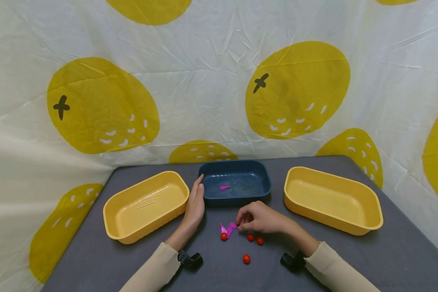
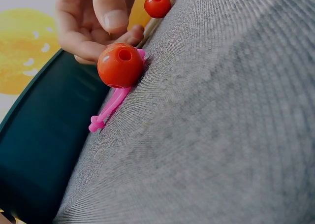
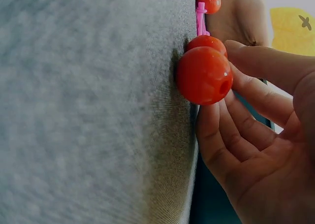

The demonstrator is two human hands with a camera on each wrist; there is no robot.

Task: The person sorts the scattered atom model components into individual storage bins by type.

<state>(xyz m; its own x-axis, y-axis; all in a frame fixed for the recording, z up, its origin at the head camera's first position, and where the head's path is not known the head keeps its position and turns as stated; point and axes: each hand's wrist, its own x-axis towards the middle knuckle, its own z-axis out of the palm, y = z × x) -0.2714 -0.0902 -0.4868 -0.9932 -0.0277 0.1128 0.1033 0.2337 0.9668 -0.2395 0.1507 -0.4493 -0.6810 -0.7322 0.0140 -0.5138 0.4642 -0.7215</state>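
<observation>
My left hand lies with straight fingers along the left side of a dark blue tray, touching its wall. Right of centre, my right hand reaches down with bent fingers, its fingertips right at a small bright-pink plastic piece; I cannot tell whether it pinches it. More pink pieces lie just left, with a red bead beside them. In the left wrist view a holed red bead partly covers a knobbed pink piece. Red beads overlap the right fingertips in the right wrist view.
A yellow tray holding thin pale sticks stands at left, another yellow tray at right. One pink piece lies in the blue tray. Another red bead sits nearer the front. Behind the table hangs a patterned cloth.
</observation>
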